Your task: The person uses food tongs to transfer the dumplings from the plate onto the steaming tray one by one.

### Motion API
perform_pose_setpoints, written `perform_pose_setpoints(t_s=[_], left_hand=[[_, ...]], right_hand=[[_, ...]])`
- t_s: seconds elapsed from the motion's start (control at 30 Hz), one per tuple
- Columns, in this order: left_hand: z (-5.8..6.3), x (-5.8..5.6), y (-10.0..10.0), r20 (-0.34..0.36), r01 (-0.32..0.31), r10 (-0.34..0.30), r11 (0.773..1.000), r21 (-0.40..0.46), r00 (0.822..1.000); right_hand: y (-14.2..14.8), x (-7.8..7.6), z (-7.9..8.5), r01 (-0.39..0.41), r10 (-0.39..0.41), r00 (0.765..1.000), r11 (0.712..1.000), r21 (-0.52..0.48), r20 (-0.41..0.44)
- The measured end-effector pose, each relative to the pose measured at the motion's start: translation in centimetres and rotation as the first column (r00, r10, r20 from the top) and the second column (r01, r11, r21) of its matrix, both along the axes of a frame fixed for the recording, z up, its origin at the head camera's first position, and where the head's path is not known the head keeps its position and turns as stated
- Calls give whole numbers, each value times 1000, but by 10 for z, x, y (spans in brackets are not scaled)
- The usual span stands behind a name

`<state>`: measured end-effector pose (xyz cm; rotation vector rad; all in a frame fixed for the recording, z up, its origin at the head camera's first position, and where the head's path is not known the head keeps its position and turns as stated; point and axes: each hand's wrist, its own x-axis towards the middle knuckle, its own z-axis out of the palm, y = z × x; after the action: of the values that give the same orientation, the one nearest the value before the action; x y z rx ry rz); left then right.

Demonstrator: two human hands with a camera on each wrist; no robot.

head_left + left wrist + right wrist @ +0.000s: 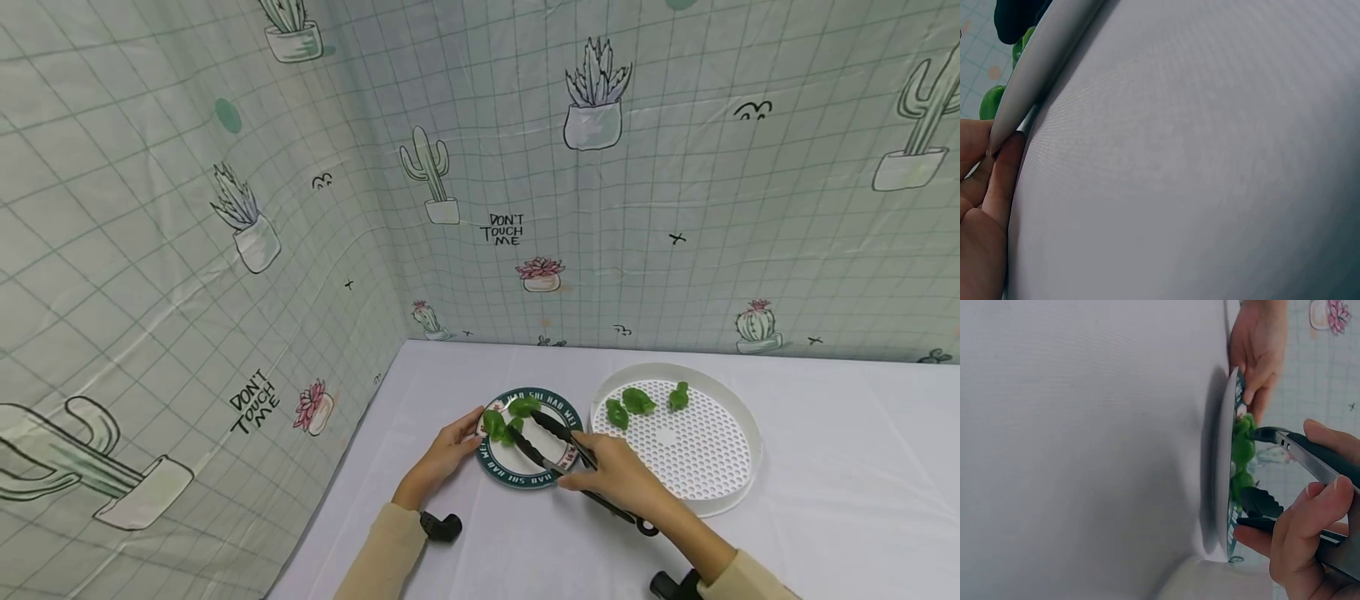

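A round plate point(513, 480) with a dark green lettered rim and white centre lies on the table. My left hand point(442, 457) grips its left edge, fingers under the rim in the left wrist view. Several glossy green leafy pieces point(495, 423) sit on the plate's far left part. My right hand point(622, 473) holds black-tipped tongs point(527, 447) over the plate, their arms spread. One tip reaches the leaves; the other is by the leaf at the back point(523, 406). Whether the tips pinch a leaf I cannot tell.
Right of the plate, close beside it, stands a round white perforated tray point(701, 467) with 3 green leafy pieces point(638, 401) near its back left. A white cloth point(840, 467) covers the table. Cactus-printed curtains point(645, 292) rise behind and at the left.
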<state>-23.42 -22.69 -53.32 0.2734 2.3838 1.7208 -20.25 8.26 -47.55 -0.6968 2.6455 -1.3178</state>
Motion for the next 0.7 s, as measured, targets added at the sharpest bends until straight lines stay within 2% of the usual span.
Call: perform_pose_setpoints(t_s=[0.17, 0.4, 0.6, 0.7], left_hand=[[1, 0, 0, 0, 6, -6, 1000, 10, 1000], [1, 0, 1, 2, 7, -7, 1000, 15, 1000], [1, 0, 1, -11, 7, -7, 1000, 12, 1000], [2, 0, 1, -5, 5, -5, 1000, 4, 1000]], right_hand=[[2, 1, 0, 9, -10, 999, 1000, 13, 47], [7, 5, 1, 17, -17, 1000, 999, 31, 7], [7, 6, 2, 26, -28, 999, 999, 42, 39], [7, 7, 3, 26, -27, 999, 999, 46, 20]])
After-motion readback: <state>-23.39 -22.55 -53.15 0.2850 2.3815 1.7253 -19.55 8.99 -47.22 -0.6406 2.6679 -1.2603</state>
